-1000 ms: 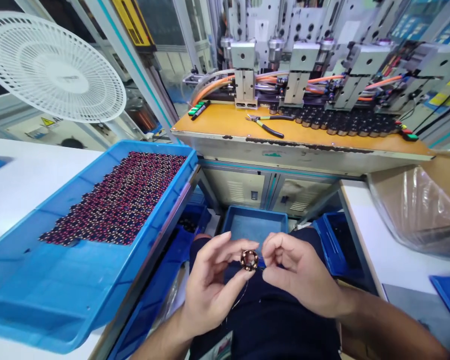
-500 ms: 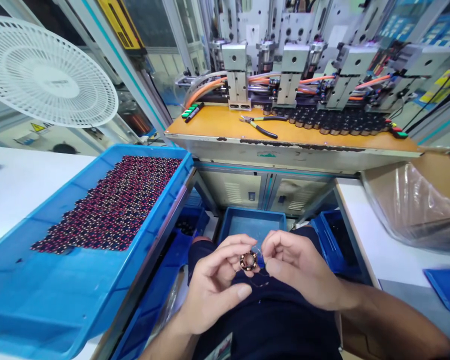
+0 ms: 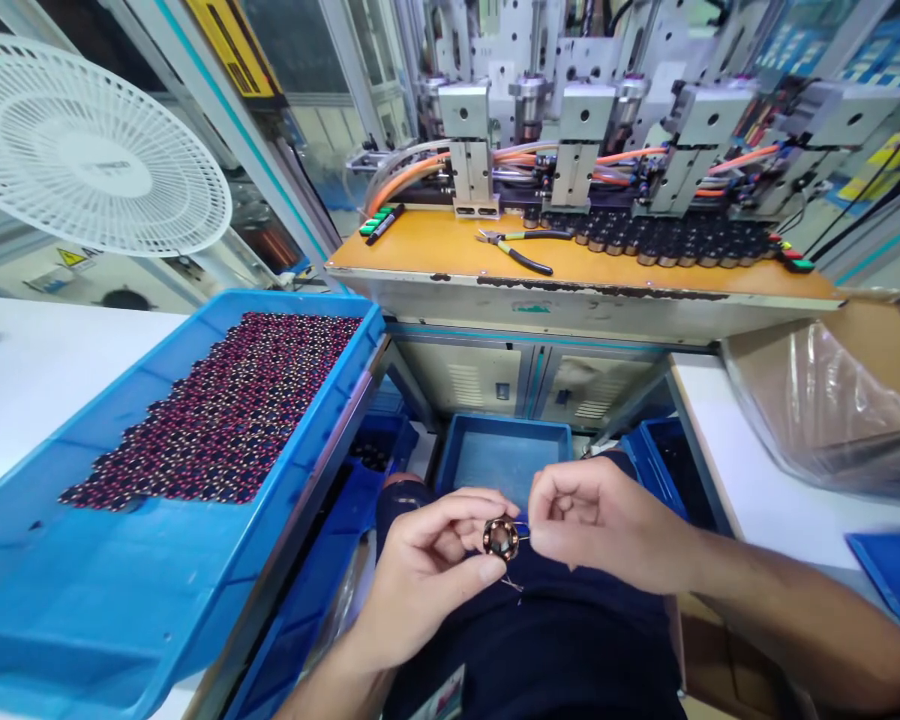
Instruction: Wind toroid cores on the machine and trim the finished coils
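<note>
Between the thumb and fingers of my left hand (image 3: 439, 575) is a small ring-shaped motor stator (image 3: 501, 539) with copper windings, its open centre facing me. Thin wire ends hang below it. Just to the right, my right hand (image 3: 607, 525) is closed in a pinch on a wire lead (image 3: 523, 532) that runs out from the stator's side. Both hands are above my lap, over dark clothing.
At left a large blue tray (image 3: 217, 600) holds many small dark and red parts (image 3: 225, 410). Ahead, an orange bench (image 3: 420, 245) carries cutting pliers (image 3: 521, 248), markers (image 3: 381, 224) and rows of stators (image 3: 667, 240) beneath a machine. A white fan (image 3: 105, 150) stands left; a blue bin (image 3: 506, 450) sits below.
My left thumb has closed onto the stator, which has turned and shifted slightly. My right fingers have gathered into a tighter pinch on the wire at its side.
</note>
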Demonstrator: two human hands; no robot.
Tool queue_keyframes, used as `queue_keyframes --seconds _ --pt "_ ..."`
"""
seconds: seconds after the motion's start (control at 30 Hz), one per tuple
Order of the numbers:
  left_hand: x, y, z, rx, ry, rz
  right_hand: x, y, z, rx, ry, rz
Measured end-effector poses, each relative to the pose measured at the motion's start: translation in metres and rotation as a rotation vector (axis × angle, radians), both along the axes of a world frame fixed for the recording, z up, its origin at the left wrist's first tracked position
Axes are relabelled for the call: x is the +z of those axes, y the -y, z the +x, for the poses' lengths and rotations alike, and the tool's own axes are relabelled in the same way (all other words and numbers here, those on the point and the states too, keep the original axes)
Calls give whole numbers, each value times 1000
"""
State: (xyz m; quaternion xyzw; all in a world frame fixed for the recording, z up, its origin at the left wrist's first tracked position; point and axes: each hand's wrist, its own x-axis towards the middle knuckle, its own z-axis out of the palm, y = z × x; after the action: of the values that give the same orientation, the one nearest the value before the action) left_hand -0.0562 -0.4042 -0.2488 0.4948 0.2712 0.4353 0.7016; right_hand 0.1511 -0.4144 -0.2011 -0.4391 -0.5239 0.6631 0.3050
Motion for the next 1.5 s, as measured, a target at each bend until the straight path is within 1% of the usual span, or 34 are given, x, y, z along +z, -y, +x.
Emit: queue_keyframes --seconds 0.1,0.2,0.23,0.3,0.37,0.4,0.47,0.53,0.63,0.7,0.77,0.9,0.97,1.1,1.23,1.4,1.5 --pt "4 -1 0 -9 -43 28 1 1 0 8 38 30" --pt "6 -1 -2 -71 -15 -12 2 -3 9 49 143 69" --pt "7 -1 -3 -102 -4 -35 3 -6 13 70 164 121" --pt "8 0 -3 -160 9 -79 7 -13 16 122 170 286" --pt "10 0 -2 -219 1 -117 13 -21 13 198 145 442" --pt "11 0 0 -248 -10 -133 14 -25 10 248 129 489" --pt "13 1 1 -283 -29 -151 16 -29 2 328 95 530" --pt "14 3 1 -272 -26 -156 15 -29 -6 310 83 550" --pt "12 5 -2 -170 5 -134 11 -20 -10 137 140 521" --pt "10 5 -6 -98 27 -104 10 -13 -10 37 189 440" --pt "9 5 -8 -58 43 -69 11 -7 -9 -19 218 342" --pt "8 4 -7 -52 37 -9 19 -1 -10 -1 239 150" --pt "8 4 -5 -59 26 2 24 0 -10 28 271 109" --pt "8 4 -4 -77 34 -14 28 3 -10 89 340 160" --pt "7 4 -6 -110 62 -41 26 5 -9 91 327 236" --pt "8 5 -7 -111 70 -37 26 4 -11 63 294 155" --pt "10 5 -5 -126 61 -44 29 3 -11 76 337 202"
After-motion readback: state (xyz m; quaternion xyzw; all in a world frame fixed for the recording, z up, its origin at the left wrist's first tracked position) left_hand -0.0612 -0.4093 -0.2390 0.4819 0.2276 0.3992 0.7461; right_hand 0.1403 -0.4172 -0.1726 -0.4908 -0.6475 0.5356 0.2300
